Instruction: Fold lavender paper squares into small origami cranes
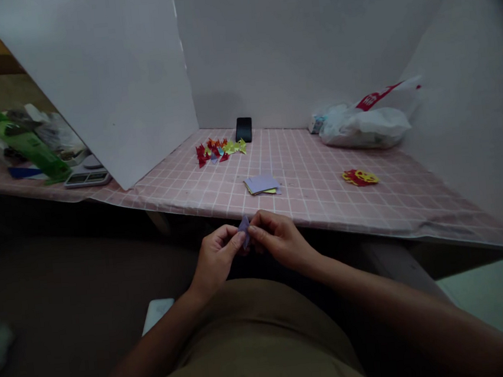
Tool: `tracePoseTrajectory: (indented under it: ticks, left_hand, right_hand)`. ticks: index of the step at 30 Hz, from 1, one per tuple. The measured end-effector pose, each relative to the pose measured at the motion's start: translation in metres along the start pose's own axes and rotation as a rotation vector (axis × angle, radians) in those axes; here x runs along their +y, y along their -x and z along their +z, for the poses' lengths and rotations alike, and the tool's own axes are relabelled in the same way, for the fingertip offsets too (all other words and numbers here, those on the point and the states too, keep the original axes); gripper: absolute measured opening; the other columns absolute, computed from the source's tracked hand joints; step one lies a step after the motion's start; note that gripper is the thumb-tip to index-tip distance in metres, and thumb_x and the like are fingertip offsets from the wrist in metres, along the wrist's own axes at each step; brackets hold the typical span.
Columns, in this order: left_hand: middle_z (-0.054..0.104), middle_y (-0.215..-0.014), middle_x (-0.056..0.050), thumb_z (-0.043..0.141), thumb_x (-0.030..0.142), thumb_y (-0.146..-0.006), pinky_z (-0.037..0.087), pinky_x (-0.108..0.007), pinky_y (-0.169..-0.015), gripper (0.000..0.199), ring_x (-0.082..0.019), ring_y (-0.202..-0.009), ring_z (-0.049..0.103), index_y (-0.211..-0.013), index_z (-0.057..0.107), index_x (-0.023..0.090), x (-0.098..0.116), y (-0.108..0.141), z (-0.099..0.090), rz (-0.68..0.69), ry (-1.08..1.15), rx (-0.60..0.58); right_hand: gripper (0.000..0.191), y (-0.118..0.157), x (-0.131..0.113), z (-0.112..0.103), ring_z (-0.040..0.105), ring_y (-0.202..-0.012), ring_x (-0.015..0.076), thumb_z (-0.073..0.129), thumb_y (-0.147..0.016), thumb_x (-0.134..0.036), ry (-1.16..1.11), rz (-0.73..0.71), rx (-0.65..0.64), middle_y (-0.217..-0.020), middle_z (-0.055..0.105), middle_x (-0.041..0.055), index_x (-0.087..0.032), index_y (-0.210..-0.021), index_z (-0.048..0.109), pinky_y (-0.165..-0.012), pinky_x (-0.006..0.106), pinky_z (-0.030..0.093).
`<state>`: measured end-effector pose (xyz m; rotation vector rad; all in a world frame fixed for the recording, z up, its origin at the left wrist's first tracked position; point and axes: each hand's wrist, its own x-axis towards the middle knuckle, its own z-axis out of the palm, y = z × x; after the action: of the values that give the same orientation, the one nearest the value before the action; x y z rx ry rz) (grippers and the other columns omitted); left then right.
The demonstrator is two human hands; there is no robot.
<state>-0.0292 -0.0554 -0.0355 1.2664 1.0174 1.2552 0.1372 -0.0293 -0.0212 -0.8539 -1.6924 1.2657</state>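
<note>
A small folded piece of purple paper (244, 229) is held up between my two hands, just in front of the table's near edge. My left hand (216, 256) pinches its left side between thumb and fingers. On the other side, my right hand (281, 239) grips it the same way, fingertips close together. Beyond them on the table lies a stack of square paper sheets (261, 183), purple on top with yellow showing beneath. Farther back sits a cluster of small folded paper figures (216, 150) in red, orange, yellow and pale purple.
A phone (243, 129) leans against the back white panel. To the right are a white plastic bag (365, 126) and red and yellow cut-out pieces (360, 177). A digital scale (88, 178) and green packaging (34, 147) stand left of the side panel (103, 78). The tabletop (315, 200) has a pink checked cover.
</note>
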Motion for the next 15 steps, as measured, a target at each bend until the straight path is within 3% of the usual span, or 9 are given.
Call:
tracePoseTrajectory:
  ticks: [7, 11, 15]
  left_hand:
    - [0.066, -0.073, -0.001, 0.068, 0.034, -0.086, 0.050, -0.025, -0.066, 0.019, -0.013, -0.069, 0.059, -0.081, 0.068, 0.015, 0.0019, 0.0030, 0.0020, 0.013, -0.056, -0.096]
    - [0.065, -0.070, -0.001, 0.069, 0.035, -0.084, 0.050, -0.025, -0.063, 0.021, -0.013, -0.065, 0.059, -0.080, 0.067, 0.015, 0.0003, 0.0032, 0.0034, -0.057, -0.015, -0.104]
    - [0.064, -0.069, -0.001, 0.067, 0.034, -0.085, 0.049, -0.025, -0.062, 0.021, -0.012, -0.063, 0.057, -0.078, 0.066, 0.015, 0.0023, 0.0033, 0.0026, -0.057, -0.026, -0.106]
  right_hand:
    - [0.026, -0.0018, 0.0027, -0.0020, 0.056, -0.058, 0.0108, 0.066, -0.086, -0.037, 0.011, 0.026, -0.008, -0.065, 0.057, -0.0028, -0.019, -0.073, 0.053, -0.053, 0.023, 0.042]
    - [0.028, -0.0019, 0.0007, -0.0037, 0.051, -0.051, 0.0091, 0.061, -0.089, -0.037, 0.080, 0.029, 0.039, -0.058, 0.055, -0.0037, -0.018, -0.069, 0.053, -0.050, 0.023, 0.038]
    - [0.038, -0.0043, -0.0020, -0.0071, 0.051, -0.049, 0.0093, 0.051, -0.095, -0.043, 0.073, 0.035, 0.004, -0.053, 0.056, -0.0025, -0.018, -0.067, 0.056, -0.050, 0.023, 0.038]
